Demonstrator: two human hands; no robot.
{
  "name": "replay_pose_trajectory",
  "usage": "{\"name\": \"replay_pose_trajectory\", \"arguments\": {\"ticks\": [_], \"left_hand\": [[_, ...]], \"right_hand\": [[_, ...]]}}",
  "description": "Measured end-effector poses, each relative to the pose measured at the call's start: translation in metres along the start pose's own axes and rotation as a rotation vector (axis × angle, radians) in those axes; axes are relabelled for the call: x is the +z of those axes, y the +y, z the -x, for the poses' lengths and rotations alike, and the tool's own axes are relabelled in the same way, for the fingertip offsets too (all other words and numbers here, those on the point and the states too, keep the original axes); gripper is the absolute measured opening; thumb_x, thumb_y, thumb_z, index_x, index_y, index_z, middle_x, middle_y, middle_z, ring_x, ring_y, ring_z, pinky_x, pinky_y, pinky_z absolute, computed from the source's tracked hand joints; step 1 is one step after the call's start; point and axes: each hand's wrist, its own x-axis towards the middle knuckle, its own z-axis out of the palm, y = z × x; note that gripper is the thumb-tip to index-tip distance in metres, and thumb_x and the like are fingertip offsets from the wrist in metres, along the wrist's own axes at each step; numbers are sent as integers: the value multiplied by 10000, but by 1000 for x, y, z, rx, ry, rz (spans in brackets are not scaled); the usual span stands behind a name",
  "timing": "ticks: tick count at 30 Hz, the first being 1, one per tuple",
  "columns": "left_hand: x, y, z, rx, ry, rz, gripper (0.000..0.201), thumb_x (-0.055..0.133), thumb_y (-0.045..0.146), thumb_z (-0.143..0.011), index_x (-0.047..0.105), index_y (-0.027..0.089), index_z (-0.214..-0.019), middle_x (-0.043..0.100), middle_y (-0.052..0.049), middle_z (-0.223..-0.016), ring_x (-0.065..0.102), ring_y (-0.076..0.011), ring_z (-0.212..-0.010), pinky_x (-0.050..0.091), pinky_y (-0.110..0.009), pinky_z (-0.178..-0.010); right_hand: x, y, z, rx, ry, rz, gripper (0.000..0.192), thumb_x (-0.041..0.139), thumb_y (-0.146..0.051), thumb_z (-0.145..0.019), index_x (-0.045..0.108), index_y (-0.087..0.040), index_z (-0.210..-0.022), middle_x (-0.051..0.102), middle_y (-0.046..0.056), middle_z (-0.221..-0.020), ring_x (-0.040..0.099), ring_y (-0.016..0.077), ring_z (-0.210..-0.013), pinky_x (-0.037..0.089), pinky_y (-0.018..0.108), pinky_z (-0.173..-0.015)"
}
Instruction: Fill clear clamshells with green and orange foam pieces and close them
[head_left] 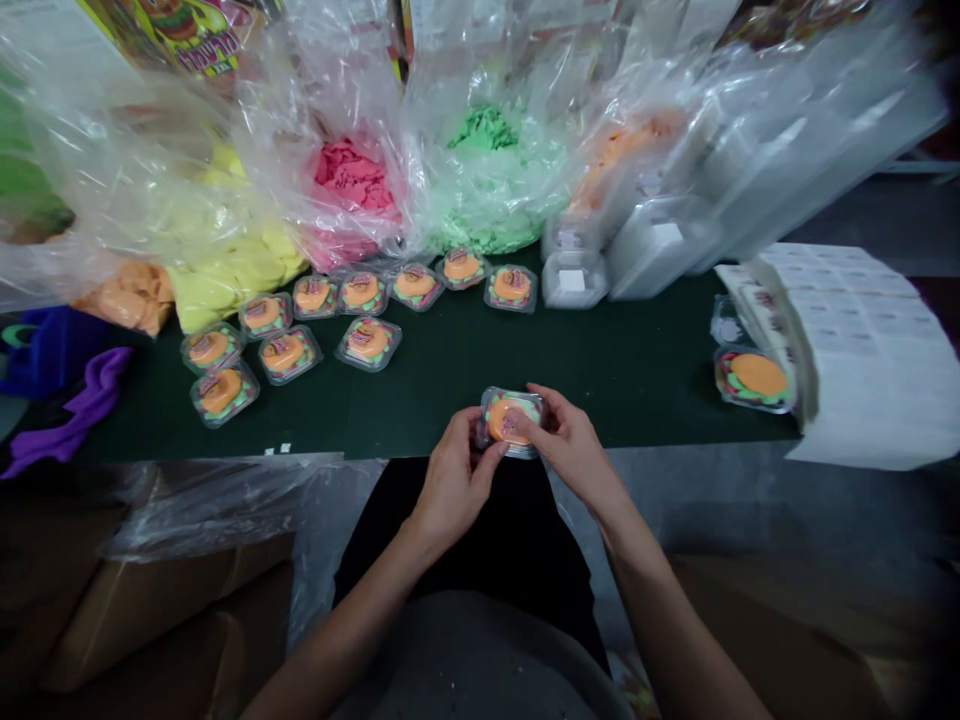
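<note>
Clear plastic forms the small lidded box (511,421) that both hands hold at the near edge of the dark green worktop (615,370). Inside it sits an orange round piece with green and red layers showing at the rim, and a small label lies on top. The left hand (452,480) pinches the box from its left side, thumb up on the lid; the right hand (571,440) grips the right side, a finger pressing on the label. By the look of it, the step in hand is smoothing the label onto the shut lid, and the next move would call for firm, even pressure while the box is kept steady.

Finished boxes (285,340) with the same filling lie in a loose row well apart to the left. Behind them stand open clear bags: yellow pieces (225,262), pink pieces (352,180), green pieces (487,160). Stacks of empty boxes (652,240) sit to the right, near a label sheet (855,340), and one filled box (756,380) without a label rests just beside it.
</note>
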Motion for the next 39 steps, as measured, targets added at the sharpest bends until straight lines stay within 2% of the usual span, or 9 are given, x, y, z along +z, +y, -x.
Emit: {"name": "replay_pose_trajectory", "arguments": {"ticks": [4,9,12,14,17,23,28,30,39], "left_hand": [[-5,7,13,-63,-71,360,387,687,328,-939,505,231,-1266,614,-81,-1266,651,-195,-1085,555,-304,-905],[-11,10,23,-96,-91,494,353,703,354,-926,536,215,-1204,628,-69,-1199,638,-174,-1027,528,-293,-908],[-16,8,27,-118,-46,304,229,591,412,-994,528,194,-974,590,3,-872,566,-120,-782,465,-232,-726],[-20,8,29,-116,-87,118,324,475,432,-1044,490,186,-834,488,32,-724,464,-105,-668,377,-230,-633],[-27,9,31,-126,-136,-2,400,401,448,-1063,439,189,-760,412,41,-672,381,-106,-622,301,-248,-585],[-40,0,28,-169,-239,103,425,445,503,-1040,435,191,-752,408,37,-686,371,-111,-640,305,-241,-588],[-54,-8,24,-201,-319,137,454,465,536,-1021,440,186,-734,392,45,-660,335,-104,-611,273,-235,-563],[-61,-7,22,-210,-375,132,459,452,547,-1021,445,187,-736,393,47,-651,334,-104,-605,270,-236,-562],[-82,11,15,-91,-606,-141,426,430,476,-1046,460,188,-734,406,45,-671,377,-107,-625,298,-240,-597]], "right_hand": [[0,-11,18,175,-150,-266,397,836,-521,-746,623,-220,-892,621,-27,-719,480,104,-557,379,228,-480],[3,-16,38,211,-150,-427,405,887,-440,-724,683,-207,-985,669,-15,-807,528,83,-613,404,196,-520],[11,-13,51,248,-98,-511,495,911,-413,-698,700,-222,-1103,724,17,-934,626,125,-744,512,231,-655],[18,-10,60,282,-70,-553,521,927,-405,-673,703,-228,-1108,743,28,-963,660,158,-809,552,277,-742],[31,-6,73,284,-14,-556,498,935,-395,-659,698,-238,-1069,746,24,-949,670,180,-829,566,306,-776],[45,1,90,224,24,-495,455,884,-401,-734,632,-273,-1090,719,6,-984,669,186,-878,552,306,-796],[27,-4,81,119,-184,-284,265,783,-423,-850,664,-259,-1021,692,14,-1016,634,177,-905,508,308,-820],[18,-8,73,92,-184,-268,222,765,-431,-863,688,-246,-958,682,14,-1012,618,168,-903,493,302,-817],[8,-21,58,276,-416,-342,277,858,-431,-749,699,-206,-780,672,-24,-737,561,119,-673,431,270,-663]]}}
